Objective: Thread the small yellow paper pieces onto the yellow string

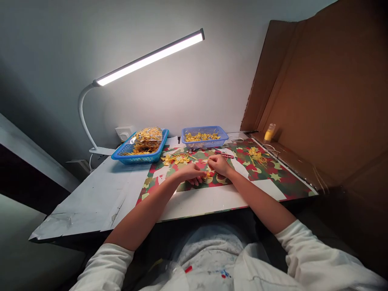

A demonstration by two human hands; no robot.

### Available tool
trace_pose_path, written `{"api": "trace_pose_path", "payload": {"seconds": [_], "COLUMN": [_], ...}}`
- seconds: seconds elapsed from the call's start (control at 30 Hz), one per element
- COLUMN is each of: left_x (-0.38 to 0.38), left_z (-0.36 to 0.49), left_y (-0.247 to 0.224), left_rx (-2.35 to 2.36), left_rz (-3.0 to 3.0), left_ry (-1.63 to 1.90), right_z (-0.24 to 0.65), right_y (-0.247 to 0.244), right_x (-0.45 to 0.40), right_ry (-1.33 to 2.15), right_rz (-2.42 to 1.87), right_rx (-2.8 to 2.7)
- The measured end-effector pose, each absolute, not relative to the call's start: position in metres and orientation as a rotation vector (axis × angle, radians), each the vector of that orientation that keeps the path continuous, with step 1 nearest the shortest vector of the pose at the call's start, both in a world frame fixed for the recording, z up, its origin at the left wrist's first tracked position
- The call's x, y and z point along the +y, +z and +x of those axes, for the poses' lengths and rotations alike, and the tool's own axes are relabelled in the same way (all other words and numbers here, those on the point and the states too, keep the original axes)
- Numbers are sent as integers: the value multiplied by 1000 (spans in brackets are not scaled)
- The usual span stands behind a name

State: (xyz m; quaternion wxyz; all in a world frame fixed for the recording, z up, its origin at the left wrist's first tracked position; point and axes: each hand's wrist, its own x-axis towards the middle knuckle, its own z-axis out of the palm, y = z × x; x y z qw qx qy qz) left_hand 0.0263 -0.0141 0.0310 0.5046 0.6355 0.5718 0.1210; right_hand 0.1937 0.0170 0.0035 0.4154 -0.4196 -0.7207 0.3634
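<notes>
My left hand (194,174) rests low over the patterned table cover, its fingers closed on a small yellow piece (207,175). To its right and slightly farther back, my right hand (218,164) is closed in a pinch; what lies between its fingertips is too small to make out. Several yellow ribbon-like pieces (176,160) lie just beyond my left hand. A tangle of thin yellow strands (257,157) is on the cover to the right. Behind my right hand lies a pink-red tool (224,154).
A blue basket (139,158) with yellow pieces and a plastic bag stands back left. A purple-blue basket (205,143) of yellow pieces stands at the wall. A lit lamp (151,58) arches above. Right are a small yellow-filled bottle (269,133) and a cardboard panel (327,93).
</notes>
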Motion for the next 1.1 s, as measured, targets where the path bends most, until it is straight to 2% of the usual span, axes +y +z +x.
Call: {"api": "trace_pose_path", "payload": {"seconds": [0.13, 0.3, 0.6, 0.8, 1.1], "left_x": [-7, -2, -3, 2, -2], "left_z": [18, 15, 18, 20, 20], "left_y": [24, 17, 12, 14, 6], "left_rx": [1180, 1042, 958, 968, 937], "left_rz": [1353, 1209, 1202, 1079, 1561], "left_ry": [555, 678, 767, 827, 990], "right_z": [193, 192, 189, 188, 193], "right_y": [4, 9, 10, 13, 10], "right_x": [19, 15, 13, 12, 18], "right_ry": [1132, 1441, 1484, 1669, 1942], "right_rz": [-1033, -1046, -1037, -1056, -992], "right_rx": [-1677, -1488, -1461, -1154, -894]}}
